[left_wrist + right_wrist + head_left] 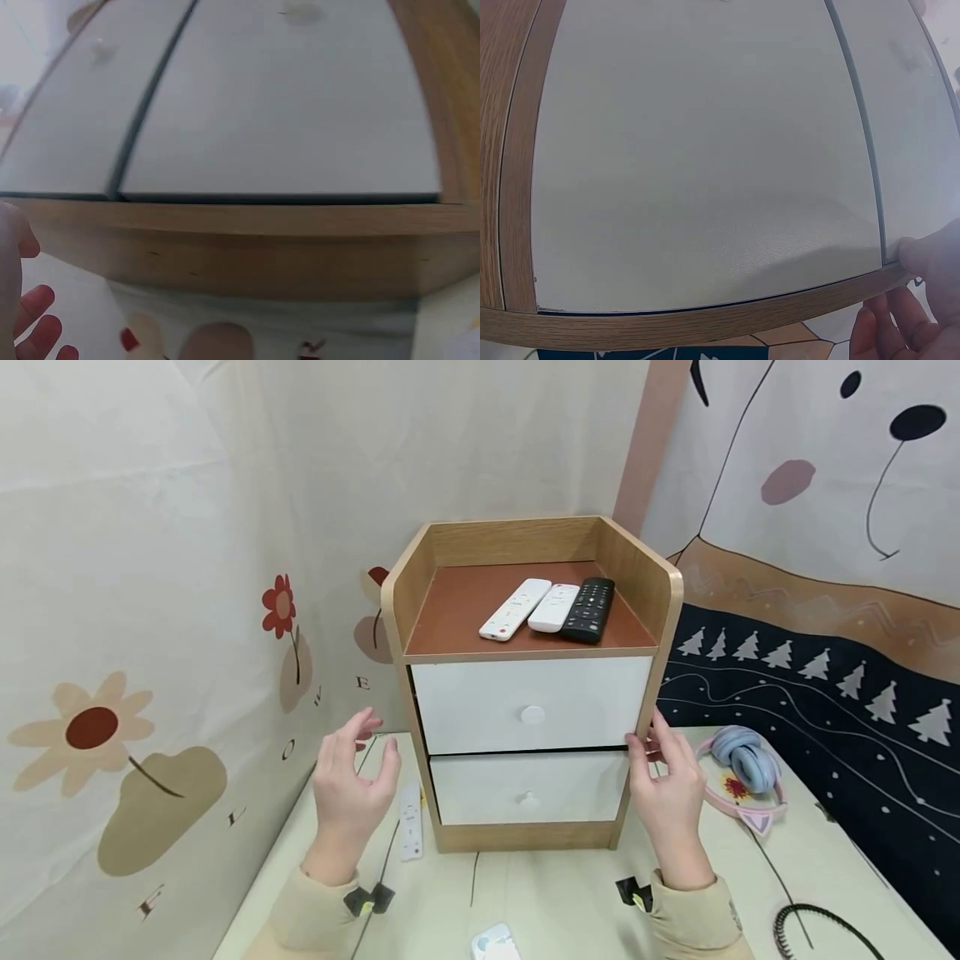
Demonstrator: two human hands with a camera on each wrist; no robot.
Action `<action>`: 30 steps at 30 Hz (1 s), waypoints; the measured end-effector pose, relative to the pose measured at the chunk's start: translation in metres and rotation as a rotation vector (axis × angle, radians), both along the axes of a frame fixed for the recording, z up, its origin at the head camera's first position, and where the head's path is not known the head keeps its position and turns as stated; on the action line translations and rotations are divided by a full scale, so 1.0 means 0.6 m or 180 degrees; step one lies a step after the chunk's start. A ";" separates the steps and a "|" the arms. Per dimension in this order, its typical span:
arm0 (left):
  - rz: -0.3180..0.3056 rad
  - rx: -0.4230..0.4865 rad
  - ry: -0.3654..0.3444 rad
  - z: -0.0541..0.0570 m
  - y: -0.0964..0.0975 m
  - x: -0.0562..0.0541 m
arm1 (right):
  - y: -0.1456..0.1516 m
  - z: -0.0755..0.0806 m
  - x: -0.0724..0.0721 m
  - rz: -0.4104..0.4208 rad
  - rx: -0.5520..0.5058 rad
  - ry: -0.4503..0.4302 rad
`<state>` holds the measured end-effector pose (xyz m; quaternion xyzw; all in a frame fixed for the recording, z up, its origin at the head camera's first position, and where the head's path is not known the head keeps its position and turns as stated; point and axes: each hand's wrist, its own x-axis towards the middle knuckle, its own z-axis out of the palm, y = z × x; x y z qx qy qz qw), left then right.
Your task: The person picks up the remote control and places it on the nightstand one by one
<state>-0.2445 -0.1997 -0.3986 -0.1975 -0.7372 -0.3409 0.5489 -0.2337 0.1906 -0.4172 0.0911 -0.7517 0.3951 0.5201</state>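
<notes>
A small wooden cabinet point(525, 837) with two white drawers stands on the table, both drawers pushed in. My right hand point(667, 781) holds the cabinet's right side panel, thumb on the front edge by the gap between the drawers. In the right wrist view its fingers point(885, 322) curl along the outer side. My left hand point(352, 789) is raised beside the left side panel, apart from it, with thumb and fingers spread. On the brown top lie a long white remote point(516, 608), a shorter white remote point(553, 607) and a black remote point(588, 610), side by side.
Another white remote point(411, 822) lies on the table left of the cabinet. Pink and blue headphones point(750, 768) are at the right, a coiled black cord point(813, 908) nearer. A pale patterned object point(495, 941) sits at the front edge. Printed fabric point(315, 527) hangs behind.
</notes>
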 end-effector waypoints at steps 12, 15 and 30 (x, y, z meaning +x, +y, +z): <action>0.0391 -0.0440 -0.0777 -0.121 -0.005 -0.001 | 0.003 -0.003 -0.002 0.0002 -0.0013 -0.0032; 0.0462 -0.0524 -0.1059 -0.145 -0.007 0.002 | 0.002 -0.003 -0.002 0.0004 -0.0013 -0.0034; 0.0528 -0.0706 -0.2343 -0.227 -0.037 0.010 | 0.003 -0.004 -0.004 -0.0014 0.0028 0.0011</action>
